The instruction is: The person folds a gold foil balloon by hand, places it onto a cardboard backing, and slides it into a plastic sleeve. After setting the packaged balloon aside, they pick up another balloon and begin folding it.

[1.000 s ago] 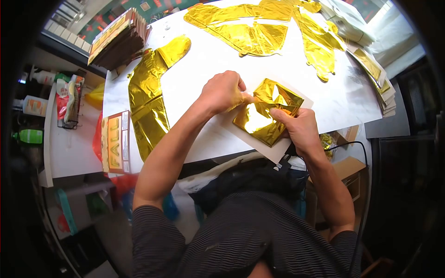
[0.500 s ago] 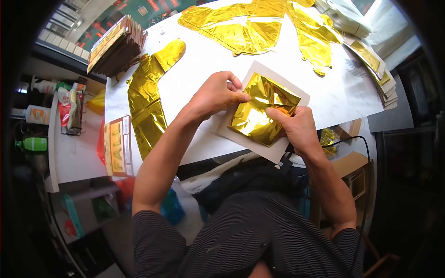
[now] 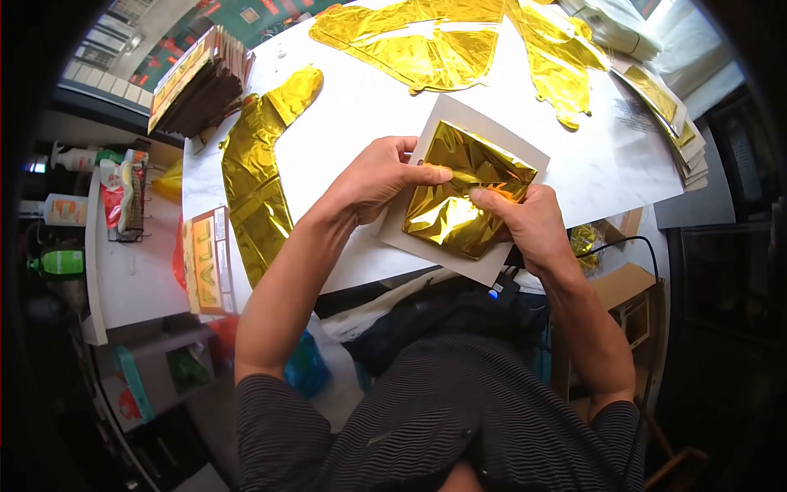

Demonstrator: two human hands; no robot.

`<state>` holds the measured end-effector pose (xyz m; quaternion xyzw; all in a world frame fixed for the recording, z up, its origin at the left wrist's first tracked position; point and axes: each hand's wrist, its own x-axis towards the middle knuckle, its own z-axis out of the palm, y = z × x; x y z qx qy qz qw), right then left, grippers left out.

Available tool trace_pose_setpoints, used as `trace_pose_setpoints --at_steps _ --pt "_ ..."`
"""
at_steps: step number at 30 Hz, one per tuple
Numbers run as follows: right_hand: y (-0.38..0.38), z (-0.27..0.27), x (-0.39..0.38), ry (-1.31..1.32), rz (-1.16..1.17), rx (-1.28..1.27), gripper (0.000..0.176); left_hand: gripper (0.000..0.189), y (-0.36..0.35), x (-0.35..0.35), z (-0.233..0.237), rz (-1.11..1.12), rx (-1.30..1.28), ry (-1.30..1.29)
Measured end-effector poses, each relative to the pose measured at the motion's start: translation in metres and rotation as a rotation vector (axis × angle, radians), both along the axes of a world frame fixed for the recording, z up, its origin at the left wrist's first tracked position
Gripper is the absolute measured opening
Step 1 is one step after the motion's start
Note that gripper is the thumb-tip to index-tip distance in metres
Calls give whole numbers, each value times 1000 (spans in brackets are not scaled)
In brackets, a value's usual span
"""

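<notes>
A folded gold foil balloon (image 3: 447,215) lies on a pale grey card (image 3: 471,113), tilted above the near part of the white table. My left hand (image 3: 379,176) holds the left side of the card and foil, its thumb flat on the foil and its fingers mostly hidden behind. Around the right side, my right hand (image 3: 534,228) is closed on both, the thumb pressing on the foil near its middle. The two thumb tips are close together. The foil is creased and shiny, roughly square, smaller than the card.
Flat gold foil balloons (image 3: 443,53) lie across the far side, and a long one (image 3: 256,184) at left. A stack of printed cards (image 3: 201,86) stands far left; a "FALL" printed card (image 3: 209,261) lies at the near left. Cards with foil (image 3: 668,119) are piled at right.
My left thumb has come down flat onto the foil, and the left fingers have gone behind the card. The card has shifted slightly up. My right hand keeps its hold.
</notes>
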<state>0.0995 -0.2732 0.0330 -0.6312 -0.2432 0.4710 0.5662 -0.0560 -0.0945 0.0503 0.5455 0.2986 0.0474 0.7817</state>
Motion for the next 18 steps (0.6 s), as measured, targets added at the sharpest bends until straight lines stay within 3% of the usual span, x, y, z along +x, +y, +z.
trace_pose_setpoints --at_steps 13,18 --pt "1 9 -1 -15 3 -61 36 48 -3 3 -2 55 112 86" --pt "-5 15 12 -65 143 -168 44 48 -2 2 -4 68 152 133"
